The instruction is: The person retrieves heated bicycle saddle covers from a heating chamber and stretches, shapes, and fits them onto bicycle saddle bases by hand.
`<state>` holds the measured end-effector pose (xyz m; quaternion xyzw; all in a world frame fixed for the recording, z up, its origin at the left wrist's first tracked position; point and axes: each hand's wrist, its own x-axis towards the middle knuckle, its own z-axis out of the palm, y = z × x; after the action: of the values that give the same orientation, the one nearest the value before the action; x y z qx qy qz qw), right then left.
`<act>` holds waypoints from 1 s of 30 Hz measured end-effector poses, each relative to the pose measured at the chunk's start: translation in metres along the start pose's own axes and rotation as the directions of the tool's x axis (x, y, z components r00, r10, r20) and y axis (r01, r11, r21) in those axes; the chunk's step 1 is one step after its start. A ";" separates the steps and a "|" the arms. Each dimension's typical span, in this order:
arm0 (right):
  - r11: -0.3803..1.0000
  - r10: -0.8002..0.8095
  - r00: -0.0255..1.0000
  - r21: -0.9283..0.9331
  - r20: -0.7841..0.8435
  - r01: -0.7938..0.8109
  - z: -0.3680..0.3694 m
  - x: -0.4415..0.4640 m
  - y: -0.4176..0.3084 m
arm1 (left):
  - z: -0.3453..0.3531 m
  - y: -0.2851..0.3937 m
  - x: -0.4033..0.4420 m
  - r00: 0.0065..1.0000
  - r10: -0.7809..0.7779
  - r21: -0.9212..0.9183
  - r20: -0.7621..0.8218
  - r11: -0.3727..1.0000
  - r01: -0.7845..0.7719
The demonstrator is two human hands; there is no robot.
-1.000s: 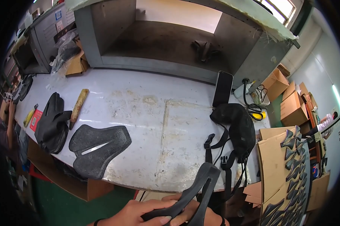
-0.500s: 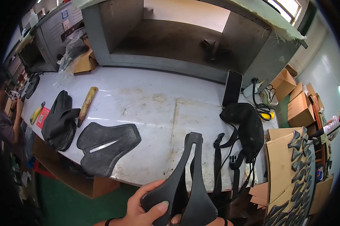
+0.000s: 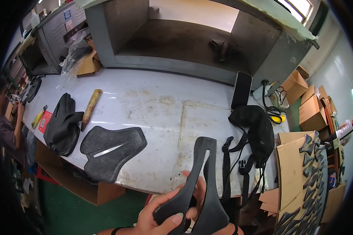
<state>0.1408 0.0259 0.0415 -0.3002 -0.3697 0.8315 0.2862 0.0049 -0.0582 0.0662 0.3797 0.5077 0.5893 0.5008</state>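
Note:
A black bicycle saddle point(image 3: 212, 207) with a long central slot is held upright at the table's front edge, its narrow nose pointing up. My left hand point(image 3: 161, 215) is closed on its left wing, thumb on the outer face. Behind the saddle, my right hand point(image 3: 200, 192) shows partly through the slot, fingers curled against its rear side; much of this hand is hidden. Left of the saddle on the table lies a flat black saddle pad point(image 3: 113, 150) with a slit. Farther left are a crumpled black cover piece point(image 3: 63, 125) and a worn wooden-handled tool point(image 3: 91, 109).
A black pouch with straps point(image 3: 256, 135) and a phone point(image 3: 242, 90) are at the right. A grey metal box point(image 3: 176, 64) stands at the back. Many dark pieces lie on cardboard point(image 3: 290, 172) at far right. A person point(image 3: 12, 129) works at far left.
The saddle has risen slightly and shifted right. My right hand's fingers have come up behind it and now show through the slot; my left hand keeps its grip.

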 end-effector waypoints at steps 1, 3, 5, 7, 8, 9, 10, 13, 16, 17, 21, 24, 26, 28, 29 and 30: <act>0.976 -0.128 0.986 0.166 -0.102 0.144 -0.005 0.003 0.011 | 0.002 0.001 0.001 1.000 0.000 -0.059 0.004 0.998 0.000; 0.987 -0.126 0.982 0.083 -0.140 0.139 -0.009 0.002 0.015 | 0.001 -0.001 0.006 1.000 -0.025 -0.074 0.011 0.997 0.026; 0.981 -0.061 0.951 0.157 -0.303 0.113 0.001 -0.002 0.024 | 0.000 -0.001 0.009 0.999 -0.052 -0.080 0.013 0.995 0.052; 0.965 -0.001 0.972 0.255 -0.235 0.062 0.003 -0.009 0.032 | 0.002 0.002 0.015 0.995 0.002 -0.233 -0.097 0.972 -0.025; 0.939 0.054 0.985 0.343 -0.164 0.005 0.003 -0.015 0.036 | 0.004 0.004 0.020 0.984 0.054 -0.198 -0.169 0.976 -0.088; 0.905 0.101 0.991 0.422 -0.087 -0.055 0.003 -0.019 0.041 | 0.003 0.002 0.023 0.984 0.055 -0.195 -0.171 0.977 -0.089; 0.863 0.143 0.990 0.490 -0.005 -0.122 0.002 -0.024 0.045 | 0.003 0.000 0.026 0.975 0.073 -0.196 -0.208 0.974 -0.115; 0.688 0.237 0.941 0.642 0.243 -0.339 0.000 -0.037 0.053 | 0.009 -0.003 0.029 0.950 0.105 -0.186 -0.294 0.969 -0.165; 0.676 0.256 0.912 0.615 0.319 -0.405 0.000 -0.038 0.050 | 0.014 -0.003 0.030 0.928 0.130 -0.215 -0.350 0.953 -0.215; 0.730 0.260 0.914 0.556 0.310 -0.397 0.000 -0.038 0.048 | 0.016 -0.003 0.030 0.911 0.145 -0.220 -0.387 0.944 -0.244; 0.665 0.228 0.915 0.633 0.334 -0.397 0.005 -0.034 0.053 | 0.021 -0.007 0.028 0.867 0.176 -0.180 -0.466 0.941 -0.288; 0.662 0.134 0.867 0.608 0.480 -0.438 0.008 -0.031 0.041 | 0.020 -0.013 0.025 0.846 0.285 -0.077 -0.451 0.932 -0.355; 0.636 0.137 0.841 0.604 0.524 -0.480 0.006 -0.032 0.041 | 0.019 -0.011 0.024 0.843 0.313 -0.026 -0.437 0.933 -0.360; 0.673 0.121 0.802 0.546 0.585 -0.499 -0.006 -0.027 0.053 | 0.019 -0.011 0.021 0.843 0.339 0.024 -0.418 0.932 -0.362; 0.711 0.102 0.759 0.487 0.643 -0.508 -0.012 -0.025 0.059 | 0.021 -0.011 0.020 0.820 0.381 0.063 -0.426 0.917 -0.393; 0.710 0.104 0.757 0.485 0.645 -0.511 -0.013 -0.027 0.063 | 0.022 -0.012 0.019 0.796 0.423 0.103 -0.433 0.901 -0.422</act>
<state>0.1518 -0.0223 -0.0077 0.0194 -0.0759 0.9925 0.0941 0.0246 -0.0355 0.0576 0.3384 0.5115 0.7565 0.2269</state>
